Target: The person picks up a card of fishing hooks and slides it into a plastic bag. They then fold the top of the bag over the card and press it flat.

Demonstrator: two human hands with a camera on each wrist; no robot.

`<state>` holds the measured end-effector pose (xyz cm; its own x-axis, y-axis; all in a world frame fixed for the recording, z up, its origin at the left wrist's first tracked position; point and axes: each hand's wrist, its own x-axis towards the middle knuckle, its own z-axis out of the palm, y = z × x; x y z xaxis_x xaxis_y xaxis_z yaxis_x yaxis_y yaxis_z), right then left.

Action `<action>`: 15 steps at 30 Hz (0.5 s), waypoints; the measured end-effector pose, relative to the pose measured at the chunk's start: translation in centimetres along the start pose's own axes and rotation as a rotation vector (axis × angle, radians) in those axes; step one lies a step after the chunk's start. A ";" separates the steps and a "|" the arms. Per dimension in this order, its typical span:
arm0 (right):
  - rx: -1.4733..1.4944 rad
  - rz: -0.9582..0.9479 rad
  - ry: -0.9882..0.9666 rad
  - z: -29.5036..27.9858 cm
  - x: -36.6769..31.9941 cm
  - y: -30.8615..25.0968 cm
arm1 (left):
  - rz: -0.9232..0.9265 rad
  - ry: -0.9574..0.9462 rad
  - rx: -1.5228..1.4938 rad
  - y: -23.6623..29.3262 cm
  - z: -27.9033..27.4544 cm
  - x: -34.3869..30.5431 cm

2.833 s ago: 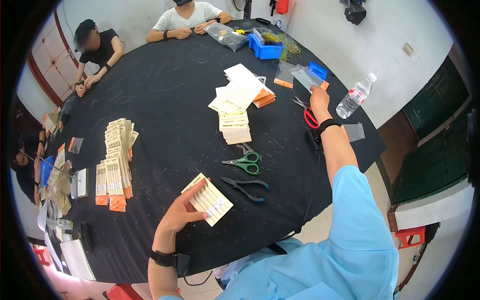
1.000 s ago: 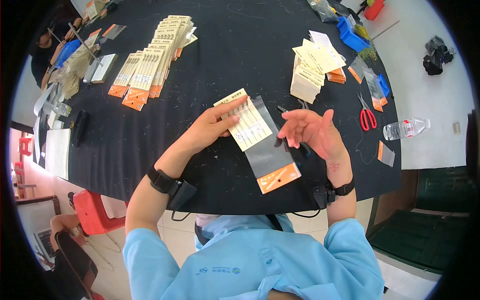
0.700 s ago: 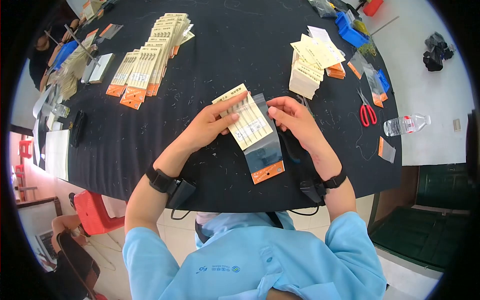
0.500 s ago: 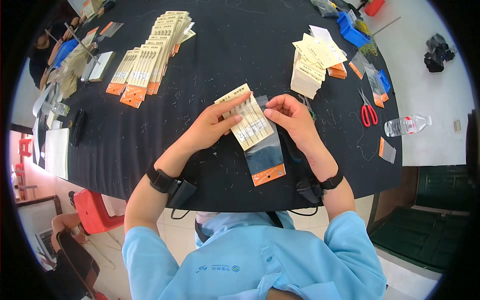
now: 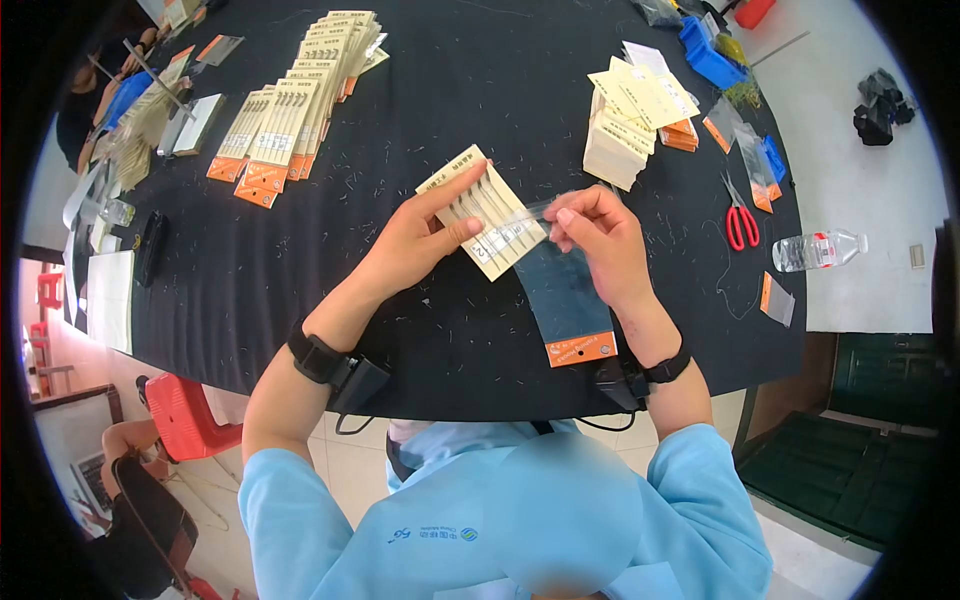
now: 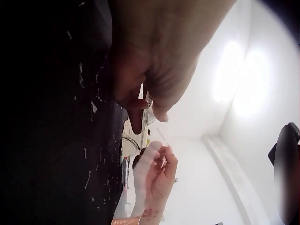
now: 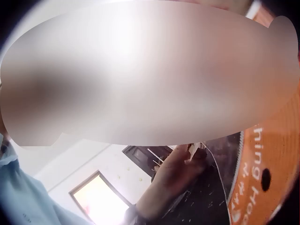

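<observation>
My left hand (image 5: pixel 425 235) holds a cream card (image 5: pixel 487 205) between thumb and fingers. Thin hook rigs lie side by side on the card, with a white label across its lower part. Pinched at its top by my right hand (image 5: pixel 607 240) is a clear plastic bag (image 5: pixel 562 290). An orange strip (image 5: pixel 582 350) printed with fishing-hook lettering forms the bag's near end. The bag's top edge overlaps the card's right corner in the head view. In the right wrist view the orange strip (image 7: pixel 272 164) looms close, and much of that view is blurred.
A long overlapping row of filled card packs (image 5: pixel 290 120) lies at the left. To the right stand a stack of cream cards (image 5: pixel 615 145), red-handled scissors (image 5: pixel 742 225), a water bottle (image 5: pixel 820 250), more clear bags (image 5: pixel 755 165) and a blue bin (image 5: pixel 710 55).
My right hand came back from the far right with a plastic bag, beside the card. Its fingers then moved to pinch the bag's top, and the bag's orange end swung right. The left hand kept the card.
</observation>
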<state>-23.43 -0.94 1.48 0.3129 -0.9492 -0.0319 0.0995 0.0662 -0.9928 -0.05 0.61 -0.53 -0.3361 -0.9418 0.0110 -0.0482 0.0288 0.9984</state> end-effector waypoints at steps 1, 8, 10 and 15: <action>0.001 0.001 0.001 -0.1 0.0 0.1 | -0.001 -0.001 0.000 -0.1 0.0 0.0; 0.312 0.191 -0.002 -0.2 0.4 0.4 | -0.002 0.120 -0.087 0.1 -0.1 0.2; 0.297 0.198 0.000 -0.2 0.3 0.3 | -0.019 0.123 -0.093 0.0 -0.1 0.2; 0.420 0.167 -0.039 -0.6 0.5 0.9 | -0.019 0.136 -0.110 -0.1 -0.1 0.2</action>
<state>-23.78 -1.57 0.55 0.3921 -0.9031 -0.1752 0.4168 0.3442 -0.8413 -0.04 0.36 -0.64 -0.2057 -0.9786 -0.0080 0.0519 -0.0191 0.9985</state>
